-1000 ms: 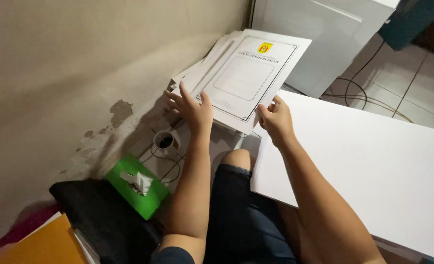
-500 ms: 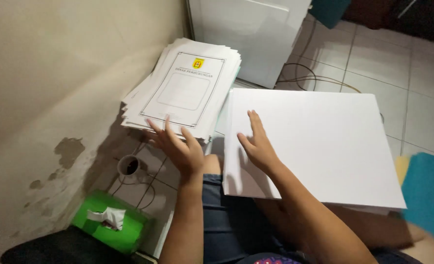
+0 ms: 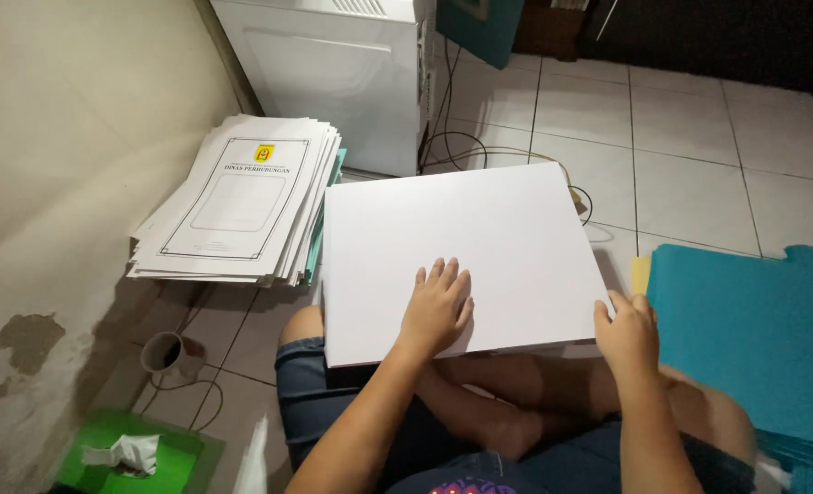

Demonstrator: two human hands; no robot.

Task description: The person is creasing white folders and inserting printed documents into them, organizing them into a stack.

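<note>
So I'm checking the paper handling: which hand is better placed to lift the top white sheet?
Probably the right hand: its fingers curl over the white sheet's lower right corner, while the left hand lies flat on top, pressing it down.

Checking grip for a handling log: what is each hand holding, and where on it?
The left hand lies flat on the white sheet stack; the right hand grips its lower right corner.

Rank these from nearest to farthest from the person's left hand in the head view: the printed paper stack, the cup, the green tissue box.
From the left hand:
1. Printed paper stack, up-left by the wall.
2. Cup, left on the floor.
3. Green tissue box, lower left corner.
</note>
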